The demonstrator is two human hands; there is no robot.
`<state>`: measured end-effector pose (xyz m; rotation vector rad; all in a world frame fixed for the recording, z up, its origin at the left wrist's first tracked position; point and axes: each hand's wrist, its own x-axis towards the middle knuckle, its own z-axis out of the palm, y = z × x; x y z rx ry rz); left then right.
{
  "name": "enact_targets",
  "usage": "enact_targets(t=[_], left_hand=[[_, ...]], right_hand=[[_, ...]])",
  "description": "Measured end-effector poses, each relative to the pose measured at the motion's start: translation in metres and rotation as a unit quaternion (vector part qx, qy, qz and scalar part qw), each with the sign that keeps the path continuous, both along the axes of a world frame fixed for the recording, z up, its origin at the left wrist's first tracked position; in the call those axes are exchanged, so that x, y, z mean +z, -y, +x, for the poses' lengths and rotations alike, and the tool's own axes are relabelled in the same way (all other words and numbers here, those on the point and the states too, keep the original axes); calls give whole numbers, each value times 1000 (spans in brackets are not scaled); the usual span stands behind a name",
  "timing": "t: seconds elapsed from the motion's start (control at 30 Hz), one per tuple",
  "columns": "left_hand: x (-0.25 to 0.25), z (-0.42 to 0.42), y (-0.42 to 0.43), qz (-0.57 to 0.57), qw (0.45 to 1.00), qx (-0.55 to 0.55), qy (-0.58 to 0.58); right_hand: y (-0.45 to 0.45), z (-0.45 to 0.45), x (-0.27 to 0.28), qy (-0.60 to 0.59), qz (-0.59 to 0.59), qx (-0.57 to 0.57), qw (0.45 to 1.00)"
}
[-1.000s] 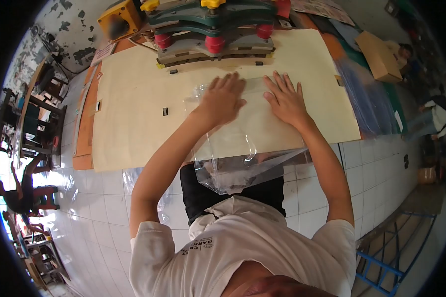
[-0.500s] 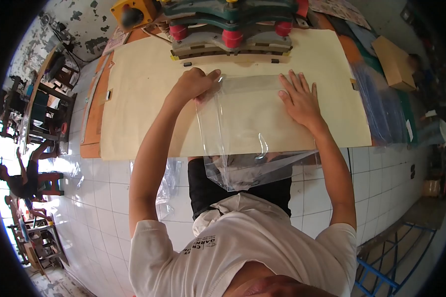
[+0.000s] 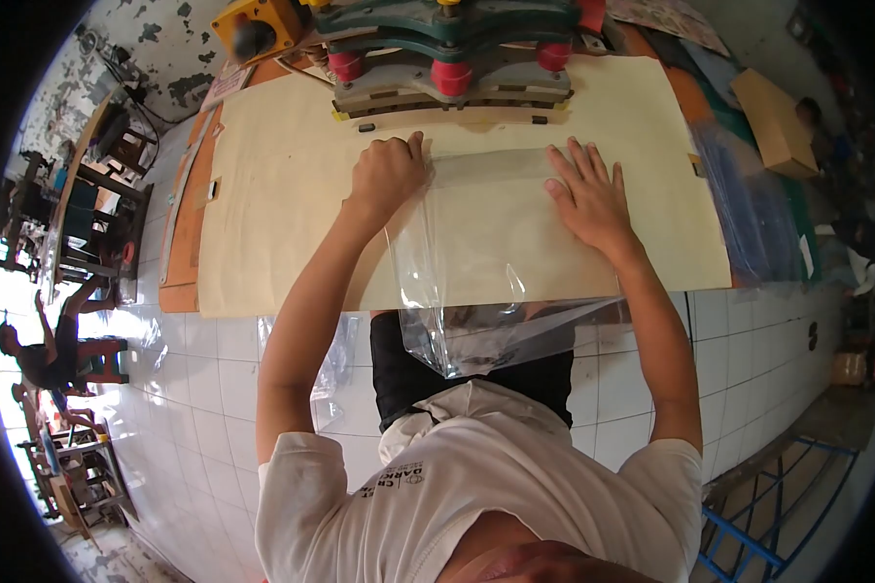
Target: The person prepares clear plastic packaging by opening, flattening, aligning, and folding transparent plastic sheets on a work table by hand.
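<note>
A clear plastic sheet (image 3: 496, 219), perhaps a bag, lies on the cream-coloured board (image 3: 282, 204) and hangs over its front edge above my lap. At its far left corner my left hand (image 3: 389, 177) is closed in a fist with the plastic's edge at the thumb side. My right hand (image 3: 590, 194) rests flat on the far right part of the plastic, fingers spread. Beyond both hands stands a green and grey machine (image 3: 447, 68) with red round parts and a long bar along its lower front.
A yellow box with a dark round button (image 3: 255, 31) sits at the back left. On the right are a stack of bluish plastic sheets (image 3: 749, 209) and a cardboard box (image 3: 774, 121). Another person (image 3: 44, 345) sits far left. A blue metal frame (image 3: 773, 515) stands lower right.
My left hand has turned, its knuckles now facing up, and shifted slightly right at the plastic's corner. My right hand stays flat in the same place.
</note>
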<state>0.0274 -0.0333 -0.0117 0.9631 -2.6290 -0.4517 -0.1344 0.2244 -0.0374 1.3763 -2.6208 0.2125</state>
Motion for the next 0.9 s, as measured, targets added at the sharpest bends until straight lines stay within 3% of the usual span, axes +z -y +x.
enact_targets(t=[0.17,0.37,0.67,0.9], left_hand=[[-24,-1,12,-36,997,-21,-59],[-3,8,-5,-1,997,21,-78],[-11,9,-2,-31,999,-1,-30],[5,13,-14,-126,992,-2,7]], right_hand=[[-1,-2,-3,-3,-10,6,1000],[-1,-4,-5,-8,-16,9,1000],[-2,-3,-3,12,-16,6,1000],[-1,-2,-3,4,-12,4,1000]])
